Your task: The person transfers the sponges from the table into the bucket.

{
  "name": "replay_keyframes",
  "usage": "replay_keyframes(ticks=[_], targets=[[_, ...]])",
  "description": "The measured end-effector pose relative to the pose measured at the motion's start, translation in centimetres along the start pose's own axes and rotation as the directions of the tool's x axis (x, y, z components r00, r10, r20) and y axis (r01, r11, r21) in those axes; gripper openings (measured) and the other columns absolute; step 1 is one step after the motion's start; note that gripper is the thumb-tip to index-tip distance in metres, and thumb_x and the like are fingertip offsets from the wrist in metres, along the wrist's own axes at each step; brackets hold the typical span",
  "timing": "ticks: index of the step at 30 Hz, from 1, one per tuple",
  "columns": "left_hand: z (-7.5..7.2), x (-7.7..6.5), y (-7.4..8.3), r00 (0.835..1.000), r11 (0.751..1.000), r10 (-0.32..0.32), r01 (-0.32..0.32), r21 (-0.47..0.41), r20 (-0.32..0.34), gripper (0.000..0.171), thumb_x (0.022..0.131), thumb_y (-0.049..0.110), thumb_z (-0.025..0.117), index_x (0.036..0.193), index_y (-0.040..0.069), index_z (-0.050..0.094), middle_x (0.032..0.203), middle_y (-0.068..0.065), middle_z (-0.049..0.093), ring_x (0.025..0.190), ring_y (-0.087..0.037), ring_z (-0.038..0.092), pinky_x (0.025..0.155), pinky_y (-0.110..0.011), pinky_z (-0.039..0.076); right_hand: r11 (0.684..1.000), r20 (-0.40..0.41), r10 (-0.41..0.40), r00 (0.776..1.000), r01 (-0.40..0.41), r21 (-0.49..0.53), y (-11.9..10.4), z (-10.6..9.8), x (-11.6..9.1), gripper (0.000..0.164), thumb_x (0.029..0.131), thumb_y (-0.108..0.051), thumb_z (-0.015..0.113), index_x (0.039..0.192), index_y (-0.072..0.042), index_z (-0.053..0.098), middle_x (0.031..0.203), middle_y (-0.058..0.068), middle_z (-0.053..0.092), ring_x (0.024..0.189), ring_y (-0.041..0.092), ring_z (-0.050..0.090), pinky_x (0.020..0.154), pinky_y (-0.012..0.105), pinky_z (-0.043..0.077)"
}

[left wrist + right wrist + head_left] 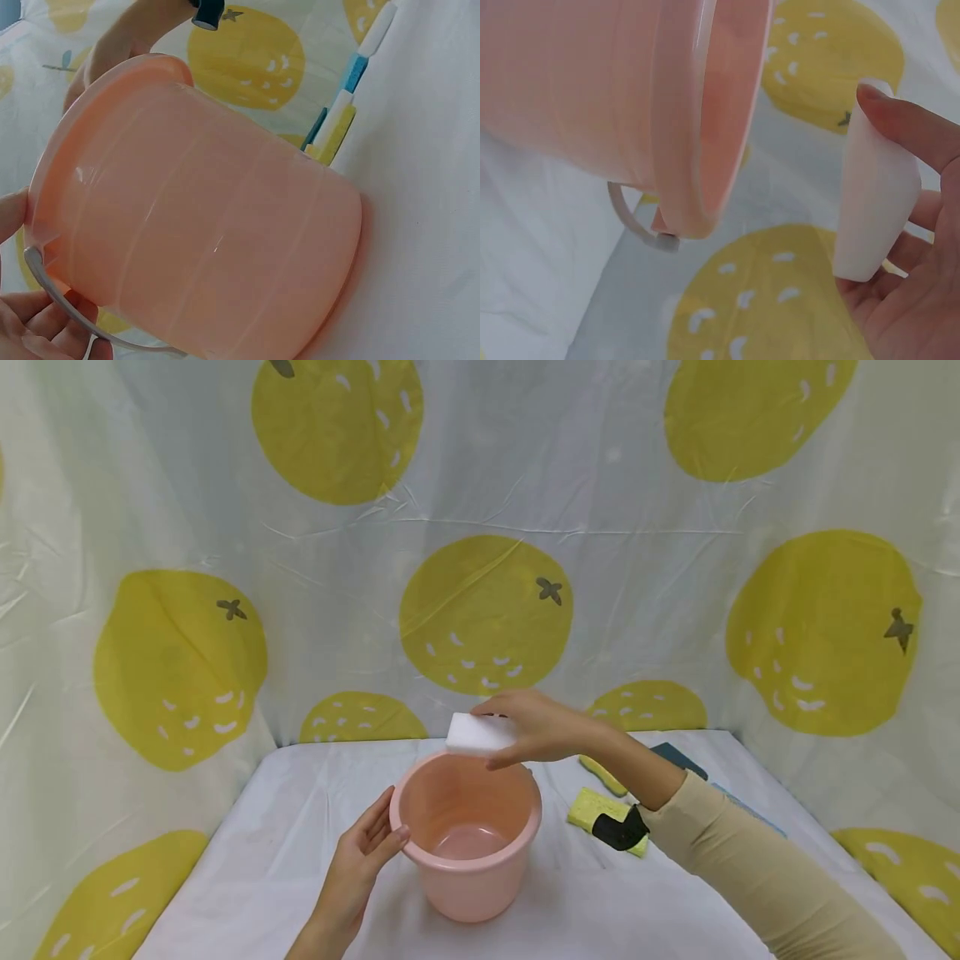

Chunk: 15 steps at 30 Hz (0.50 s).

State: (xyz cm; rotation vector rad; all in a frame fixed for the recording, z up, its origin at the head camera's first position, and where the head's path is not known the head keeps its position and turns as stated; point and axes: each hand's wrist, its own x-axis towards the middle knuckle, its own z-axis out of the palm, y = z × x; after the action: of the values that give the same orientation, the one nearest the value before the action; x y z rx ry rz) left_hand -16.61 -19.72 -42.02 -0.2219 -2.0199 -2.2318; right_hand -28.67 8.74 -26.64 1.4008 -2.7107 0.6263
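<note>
A pink plastic bucket [471,893] stands upright on the white-covered surface, its inside bare in the head view. My left hand [351,868] grips the bucket's left rim, thumb over the edge and fingers outside. Just above the far rim, my right hand [543,727] pinches a white block-shaped sponge [472,735] between thumb and fingers. Seen from the right wrist, the sponge [874,199] is apart from the bucket's mouth. A grey handle [75,311] hangs down the bucket's side, by the left fingers.
Right of the bucket lie a yellow sponge [588,804], another yellow sponge [602,775] behind it, a dark green pad [678,758] and a blue piece [750,808], partly hidden by the right arm. A lemon-print curtain [337,568] encloses the back and sides.
</note>
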Motion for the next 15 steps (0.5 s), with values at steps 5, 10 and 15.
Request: replay_keyframes(ticks=[5, 10, 15], targets=[[0.0, 0.0, 0.0, 1.000, 1.000, -0.002, 0.002, 0.005, -0.002, 0.067, 0.099, 0.006, 0.067, 0.159, 0.002, 0.037, 0.159, -0.016, 0.040, 0.143, -0.028, 0.041, 0.104, -0.020, 0.043, 0.999, 0.050, -0.034, 0.998, 0.034, -0.007, -0.7, 0.9, 1.1, 0.067, 0.085, -0.031, 0.087, 0.142, -0.009, 0.062, 0.134, 0.005, 0.063, 0.116, 0.020, 0.058, 0.090, 0.033, 0.052], [0.0, -0.1, 0.0, 1.000, 1.000, -0.008, 0.008, 0.002, -0.004, 0.066, 0.099, 0.007, 0.068, 0.159, 0.003, 0.038, 0.159, -0.015, 0.041, 0.143, -0.027, 0.041, 0.104, -0.021, 0.044, 0.998, 0.086, -0.067, 0.994, 0.068, -0.015, -1.2, 1.8, 2.1, 0.064, 0.084, -0.025, 0.087, 0.141, -0.006, 0.063, 0.134, 0.007, 0.063, 0.122, 0.022, 0.057, 0.098, 0.035, 0.049], [0.0, -0.1, 0.1, 1.000, 1.000, -0.009, 0.009, 0.004, -0.008, 0.066, 0.099, 0.007, 0.067, 0.159, 0.003, 0.038, 0.159, -0.015, 0.041, 0.144, -0.027, 0.041, 0.103, -0.021, 0.044, 0.996, 0.139, -0.081, 0.987, 0.085, -0.019, -1.3, 3.2, 2.9, 0.062, 0.084, -0.024, 0.086, 0.138, -0.005, 0.063, 0.133, 0.007, 0.064, 0.123, 0.023, 0.057, 0.102, 0.036, 0.047]])
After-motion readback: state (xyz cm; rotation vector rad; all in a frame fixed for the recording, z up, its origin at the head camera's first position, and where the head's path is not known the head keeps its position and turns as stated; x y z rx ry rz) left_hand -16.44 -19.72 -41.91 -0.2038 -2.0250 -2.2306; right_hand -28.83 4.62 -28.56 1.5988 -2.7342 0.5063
